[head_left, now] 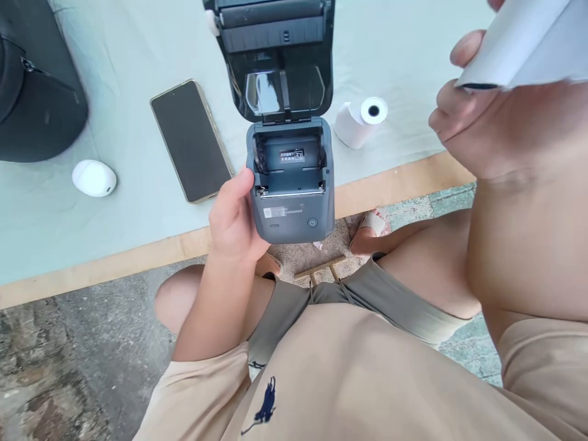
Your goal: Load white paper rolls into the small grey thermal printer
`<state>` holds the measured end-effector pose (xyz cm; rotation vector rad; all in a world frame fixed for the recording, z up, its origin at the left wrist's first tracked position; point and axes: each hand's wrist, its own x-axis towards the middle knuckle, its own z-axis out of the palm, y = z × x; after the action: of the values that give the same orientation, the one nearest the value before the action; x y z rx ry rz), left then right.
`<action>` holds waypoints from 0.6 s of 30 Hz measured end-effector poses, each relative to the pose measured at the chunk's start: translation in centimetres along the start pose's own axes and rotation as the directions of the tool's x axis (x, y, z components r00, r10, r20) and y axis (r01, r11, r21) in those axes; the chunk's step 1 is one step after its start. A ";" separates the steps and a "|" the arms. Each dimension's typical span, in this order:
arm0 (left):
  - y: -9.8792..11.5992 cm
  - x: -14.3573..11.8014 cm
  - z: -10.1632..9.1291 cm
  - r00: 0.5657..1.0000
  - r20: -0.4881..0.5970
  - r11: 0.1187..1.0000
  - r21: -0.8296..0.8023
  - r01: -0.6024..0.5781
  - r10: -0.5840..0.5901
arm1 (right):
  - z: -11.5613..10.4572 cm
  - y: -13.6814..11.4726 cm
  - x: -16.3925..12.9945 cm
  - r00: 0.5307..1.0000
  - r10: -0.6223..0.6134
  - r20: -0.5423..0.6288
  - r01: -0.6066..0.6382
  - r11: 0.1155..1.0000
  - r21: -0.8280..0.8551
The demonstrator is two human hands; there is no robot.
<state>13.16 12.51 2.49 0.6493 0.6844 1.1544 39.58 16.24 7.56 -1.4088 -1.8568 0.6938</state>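
1. Surface: phone and paper roll lying on it.
2. We've got the printer gripped in our left hand at the surface edge, lid open, bay empty, so no roll loaded yet.
3. Right hand is pinching a grey sheet.

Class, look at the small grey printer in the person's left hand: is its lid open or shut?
Open. The printer has its lid swung back, exposing the empty paper bay.

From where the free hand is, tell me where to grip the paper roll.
Grip the paper roll around its curved middle, coming from above. It lies on its side on the table, core hole facing the table edge, clear space around it; the printer stands just left.
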 end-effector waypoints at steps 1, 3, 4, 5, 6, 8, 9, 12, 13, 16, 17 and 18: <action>0.0 -0.1 -0.1 1.000 -0.018 1.000 0.002 -0.010 0.010 | -0.2 1.3 0.1 0.976 0.219 -0.018 -0.205 0.935 0.289; -0.1 -0.2 -0.3 0.999 -0.049 0.999 0.024 -0.022 0.023 | -0.2 3.2 0.1 0.948 0.288 -0.136 -0.213 0.891 0.401; -0.1 -0.2 -0.3 0.998 -0.057 0.999 0.036 -0.020 0.022 | -0.1 3.7 0.0 0.937 0.291 -0.192 -0.190 0.888 0.419; -0.1 -0.2 -0.3 0.998 -0.057 0.999 0.045 -0.015 0.018 | 0.1 4.0 -0.1 0.944 0.231 -0.234 -0.138 0.925 0.355; -0.1 -0.1 -0.3 0.999 -0.051 0.999 0.049 -0.009 0.012 | 0.3 4.1 -0.1 0.948 0.161 -0.275 -0.081 0.956 0.283; -0.1 0.1 -0.1 1.000 -0.028 0.999 0.045 -0.004 0.005 | 0.7 4.0 -0.1 0.939 0.006 -0.344 0.023 0.997 0.080; -0.1 0.2 -0.1 1.000 -0.017 0.999 0.043 -0.001 0.002 | 0.9 4.1 -0.1 0.924 -0.065 -0.377 0.061 0.998 -0.023; 0.0 0.3 0.1 1.000 -0.006 0.999 0.051 0.007 -0.006 | 1.0 4.7 0.2 0.934 -0.079 -0.349 -0.005 0.972 -0.233; 0.0 0.3 0.1 1.000 -0.016 0.998 0.056 0.009 -0.008 | 0.8 5.0 0.2 0.951 -0.027 -0.308 -0.059 0.962 -0.268; 0.1 0.1 0.1 0.999 -0.045 0.999 0.048 0.013 -0.011 | 0.3 4.9 -0.2 0.967 0.000 -0.253 -0.075 0.954 -0.289; 0.1 -0.1 0.1 0.999 -0.050 0.999 0.037 0.015 -0.013 | 0.1 4.4 -0.4 0.954 -0.087 -0.288 -0.004 0.954 -0.301; 0.1 -0.1 0.1 0.999 -0.050 1.000 0.025 0.014 -0.013 | 0.1 3.9 -0.8 0.920 -0.194 -0.341 0.082 0.945 -0.316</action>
<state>13.13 12.40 2.68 0.6385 0.7460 1.1539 41.89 16.54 4.40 -1.4541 -1.7820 0.0646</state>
